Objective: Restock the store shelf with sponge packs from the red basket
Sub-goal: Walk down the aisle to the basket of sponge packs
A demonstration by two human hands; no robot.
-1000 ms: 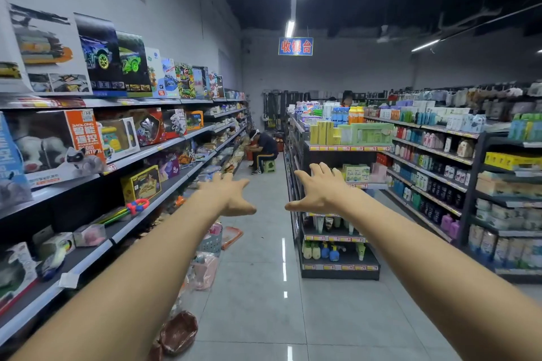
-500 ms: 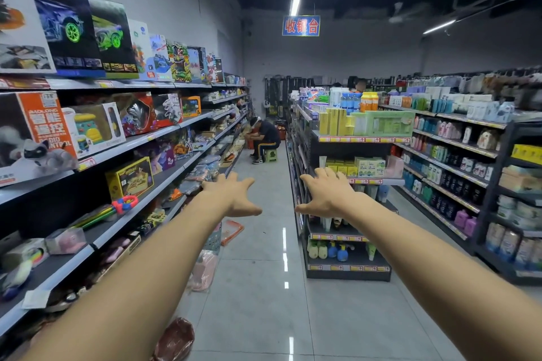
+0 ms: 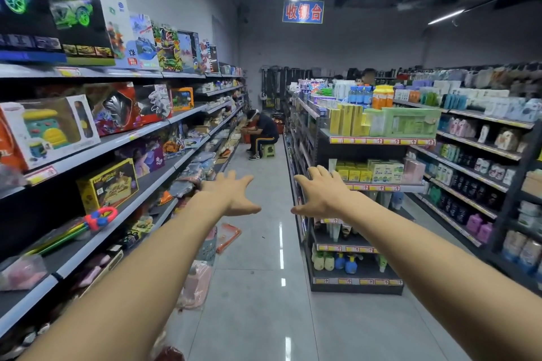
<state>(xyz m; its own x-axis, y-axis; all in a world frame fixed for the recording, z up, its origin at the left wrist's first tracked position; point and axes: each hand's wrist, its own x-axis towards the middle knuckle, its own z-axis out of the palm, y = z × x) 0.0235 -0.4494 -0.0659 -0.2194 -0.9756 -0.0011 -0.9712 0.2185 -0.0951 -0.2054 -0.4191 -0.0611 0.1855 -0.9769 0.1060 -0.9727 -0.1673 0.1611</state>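
Observation:
Both my arms reach straight out in front of me along a store aisle. My left hand is held flat with fingers spread and holds nothing. My right hand mirrors it, palm down, fingers straight, also empty. The two hands hover about chest height over the grey tiled floor, a short gap between them. No red basket and no sponge packs can be made out with certainty in this view.
Toy shelves line the left side. A centre gondola with boxed goods and bottles stands right of the aisle. A person sits on a small stool far down the aisle. Bags and a light basket lie on the floor at left.
The view has advanced down the aisle; shelves slid past on both sides and the seated person looks closer. Both hands stay stretched out, empty, in the same pose.

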